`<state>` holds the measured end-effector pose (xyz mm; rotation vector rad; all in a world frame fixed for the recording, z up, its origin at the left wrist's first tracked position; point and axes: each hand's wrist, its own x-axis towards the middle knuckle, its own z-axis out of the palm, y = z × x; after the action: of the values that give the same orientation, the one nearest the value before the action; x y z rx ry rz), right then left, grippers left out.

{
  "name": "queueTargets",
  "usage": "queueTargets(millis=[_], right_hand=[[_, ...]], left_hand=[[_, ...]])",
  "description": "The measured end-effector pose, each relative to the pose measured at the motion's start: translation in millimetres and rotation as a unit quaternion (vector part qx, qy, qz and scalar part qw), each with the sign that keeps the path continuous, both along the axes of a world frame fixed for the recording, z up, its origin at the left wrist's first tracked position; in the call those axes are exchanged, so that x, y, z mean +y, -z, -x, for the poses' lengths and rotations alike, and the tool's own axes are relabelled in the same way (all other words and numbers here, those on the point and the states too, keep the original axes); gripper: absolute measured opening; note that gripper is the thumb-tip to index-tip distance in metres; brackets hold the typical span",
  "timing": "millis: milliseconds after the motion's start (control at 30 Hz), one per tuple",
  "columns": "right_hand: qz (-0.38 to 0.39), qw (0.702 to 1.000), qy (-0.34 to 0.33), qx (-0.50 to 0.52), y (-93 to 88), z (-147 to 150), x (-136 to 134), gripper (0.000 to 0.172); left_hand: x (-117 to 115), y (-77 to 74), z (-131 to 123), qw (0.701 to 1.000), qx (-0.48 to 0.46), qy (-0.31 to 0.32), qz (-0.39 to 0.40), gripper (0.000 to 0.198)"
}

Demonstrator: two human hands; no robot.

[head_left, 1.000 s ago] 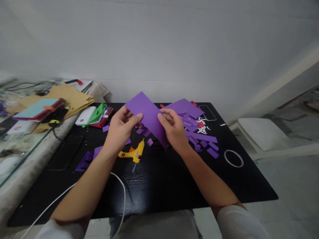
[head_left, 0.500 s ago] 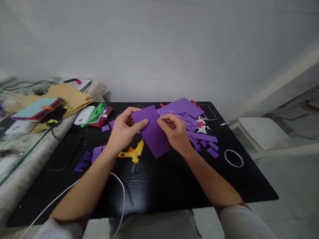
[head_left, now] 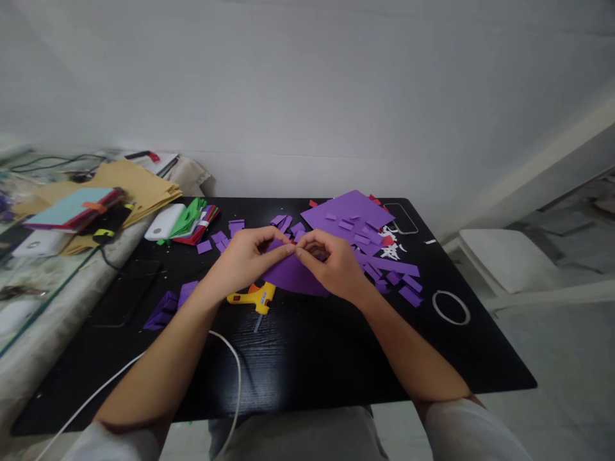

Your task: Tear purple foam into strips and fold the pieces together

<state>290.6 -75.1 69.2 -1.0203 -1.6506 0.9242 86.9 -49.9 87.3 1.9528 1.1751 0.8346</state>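
White cable (head_left: 230, 365) on black table (head_left: 307, 358) | yellow glue gun (head_left: 254, 298) just beside left hand (head_left: 243, 259) | left hand and right hand (head_left: 336, 266) both pinch top edge of curled purple sheet (head_left: 293, 278), table centre | purple strips (head_left: 394, 272) right, beyond | white lettering (head_left: 391, 246) illegible

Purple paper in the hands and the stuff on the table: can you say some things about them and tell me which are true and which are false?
1. The left hand and the right hand both hold the purple sheet. True.
2. The glue gun is blue. False: it is yellow and lies on the table beside the left hand.
3. A white ring lies on the table to the right of the hands. True.
4. The table is white. False: it is black.
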Motion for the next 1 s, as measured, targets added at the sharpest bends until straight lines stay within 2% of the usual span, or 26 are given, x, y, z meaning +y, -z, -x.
queueTargets(millis=[100,233,433,533,667,767,867,1000], right_hand=[[0.014,0.999,-0.028,-0.003,-0.9,-1.4,0.6,0.007],[0.048,0.996,-0.071,-0.019,-5.9,-8.3,1.9,0.009],[0.089,0.985,-0.11,-0.095,-17.4,-40.9,9.8,0.013],[0.087,0.981,-0.111,-0.135,-23.1,-60.8,15.2,0.011],[0.099,0.964,-0.03,-0.246,-27.1,-73.7,17.7,0.008],[0.063,0.953,0.027,-0.295,-25.1,-69.6,16.6,0.006],[-0.003,0.962,0.01,-0.272,-21.4,-56.8,15.1,0.022],[-0.036,0.977,-0.06,-0.204,-16.4,-39.1,15.3,0.024]], left_hand=[[-1.3,-1.3,1.1,1.0,0.012,0.017,0.009,0.032],[-0.7,-8.6,8.8,1.0,0.008,0.009,0.0,0.032],[6.4,-25.8,46.3,0.995,-0.064,-0.077,-0.019,0.031],[8.8,-28.9,58.7,0.99,-0.064,-0.116,-0.045,0.031],[11.1,-23.9,50.5,0.994,-0.038,-0.094,-0.049,0.029],[11.4,-17.9,36.1,0.997,-0.032,-0.064,-0.04,0.029],[10.3,-13.1,25.5,0.999,-0.031,-0.032,-0.023,0.031],[9.1,-9.0,21.3,0.999,-0.027,-0.005,-0.017,0.031]])
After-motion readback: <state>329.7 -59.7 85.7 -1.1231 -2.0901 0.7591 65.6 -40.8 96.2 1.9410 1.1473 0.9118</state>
